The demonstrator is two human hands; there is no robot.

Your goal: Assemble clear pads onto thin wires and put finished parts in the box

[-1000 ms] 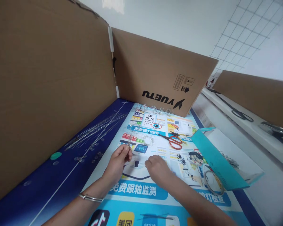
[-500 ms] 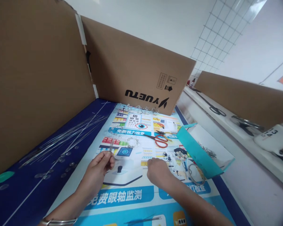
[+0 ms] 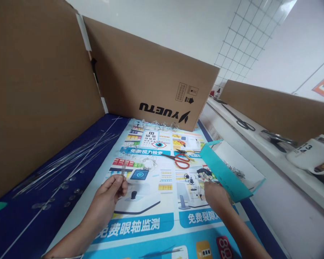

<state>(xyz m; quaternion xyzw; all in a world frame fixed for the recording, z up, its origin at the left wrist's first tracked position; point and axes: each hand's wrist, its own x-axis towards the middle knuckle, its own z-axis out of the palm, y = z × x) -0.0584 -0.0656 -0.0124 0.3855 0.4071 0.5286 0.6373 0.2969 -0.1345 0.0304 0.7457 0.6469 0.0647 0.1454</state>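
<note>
My left hand (image 3: 112, 192) is closed in a pinch on a small bundle of thin wires (image 3: 124, 166) that stands up above the fingertips. My right hand (image 3: 216, 194) is beside the near end of a teal box (image 3: 216, 169), its back toward me and the fingers curled in. What it holds, if anything, is hidden. Small clear and silvery pieces (image 3: 235, 170) lie inside the box. Red-handled scissors (image 3: 181, 162) rest on the printed sheet between and beyond my hands. A loose tangle of clear pieces (image 3: 149, 163) lies near the wires.
Cardboard panels (image 3: 151, 79) wall off the back and left. Long thin rods (image 3: 67, 162) and several clear discs (image 3: 70, 187) lie on the blue strip at left. More wires (image 3: 164, 251) rest at the near edge. A ledge on the right carries a white mug (image 3: 305, 153).
My right hand has moved right, away from the left hand, to beside the teal box, now covering the wire coil there. My left hand still holds the wires.
</note>
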